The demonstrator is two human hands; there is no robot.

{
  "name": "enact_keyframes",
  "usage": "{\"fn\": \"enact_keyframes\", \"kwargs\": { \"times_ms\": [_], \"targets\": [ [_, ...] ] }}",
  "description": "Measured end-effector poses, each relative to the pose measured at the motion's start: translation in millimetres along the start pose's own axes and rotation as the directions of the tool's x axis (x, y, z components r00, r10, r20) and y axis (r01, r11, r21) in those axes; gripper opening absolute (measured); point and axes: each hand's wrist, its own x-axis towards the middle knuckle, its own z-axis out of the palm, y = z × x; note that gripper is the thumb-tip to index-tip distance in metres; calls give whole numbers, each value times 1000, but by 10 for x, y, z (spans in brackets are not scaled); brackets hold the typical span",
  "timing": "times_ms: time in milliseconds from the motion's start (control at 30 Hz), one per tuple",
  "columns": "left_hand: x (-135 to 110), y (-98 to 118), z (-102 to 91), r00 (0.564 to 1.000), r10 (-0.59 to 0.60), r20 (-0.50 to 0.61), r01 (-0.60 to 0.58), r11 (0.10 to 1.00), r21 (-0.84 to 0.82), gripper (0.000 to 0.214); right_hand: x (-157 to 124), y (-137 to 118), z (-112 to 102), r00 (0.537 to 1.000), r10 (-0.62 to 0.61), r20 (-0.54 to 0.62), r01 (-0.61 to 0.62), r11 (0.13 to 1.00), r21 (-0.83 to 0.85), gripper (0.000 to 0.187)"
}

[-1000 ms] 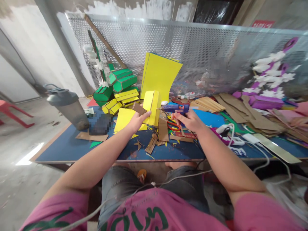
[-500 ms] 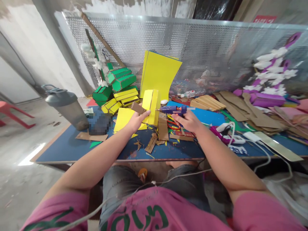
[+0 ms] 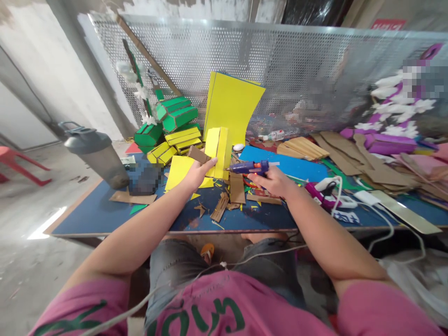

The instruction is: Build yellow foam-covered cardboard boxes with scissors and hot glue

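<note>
My left hand (image 3: pixel 201 171) is closed on a folded yellow cardboard piece (image 3: pixel 217 151), which it holds upright above the table. A brown cardboard flap (image 3: pixel 198 154) sticks out on the left of that piece. My right hand (image 3: pixel 273 181) grips a purple glue gun (image 3: pixel 250 166) with a clear stick at its back end. The gun's nozzle points left, at the lower right edge of the yellow piece; whether it touches I cannot tell. A flat yellow sheet (image 3: pixel 178 172) lies under my left hand.
Yellow boxes (image 3: pixel 182 140) and green boxes (image 3: pixel 180 114) are piled at the back left, behind a grey shaker bottle (image 3: pixel 96 154). Cardboard scraps (image 3: pixel 220 207) litter the front. To the right lie a blue sheet (image 3: pixel 297 165), brown cardboard (image 3: pixel 371 163) and white cables (image 3: pixel 381 214).
The glue gun has tilted and its nozzle has dropped from the middle of the yellow piece's right side to its lower edge. The yellow piece has shifted slightly left and turned.
</note>
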Motion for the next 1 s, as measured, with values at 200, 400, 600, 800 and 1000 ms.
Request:
{"fn": "enact_keyframes", "kwargs": {
  "times_ms": [200, 400, 600, 800, 1000],
  "targets": [
    [-35, 45, 27, 1000, -5, -8, 5, 999, 34, 82, 80, 6, -52, 999, -20, -44, 28, 982, 185, 59],
    [-58, 47, 36, 1000, 3, 27, -3, 1000, 13, 91, 292, 12, -122, 981, -6, -192, 52, 971, 235, 63],
    [-81, 68, 47, 999, 7, 33, -7, 1000, 18, 90, 336, 50, -102, 977, 30, -209, 11, 982, 189, 66],
    [-82, 89, 60, 999, -3, 34, 3, 1000, 2, 89, 314, -14, -97, 970, 31, -242, 19, 979, 201, 69],
    [-55, 54, 38, 999, 5, 47, -6, 1000, 12, 93, 313, -59, -95, 963, 20, -270, 41, 975, 219, 73]
  ]
}}
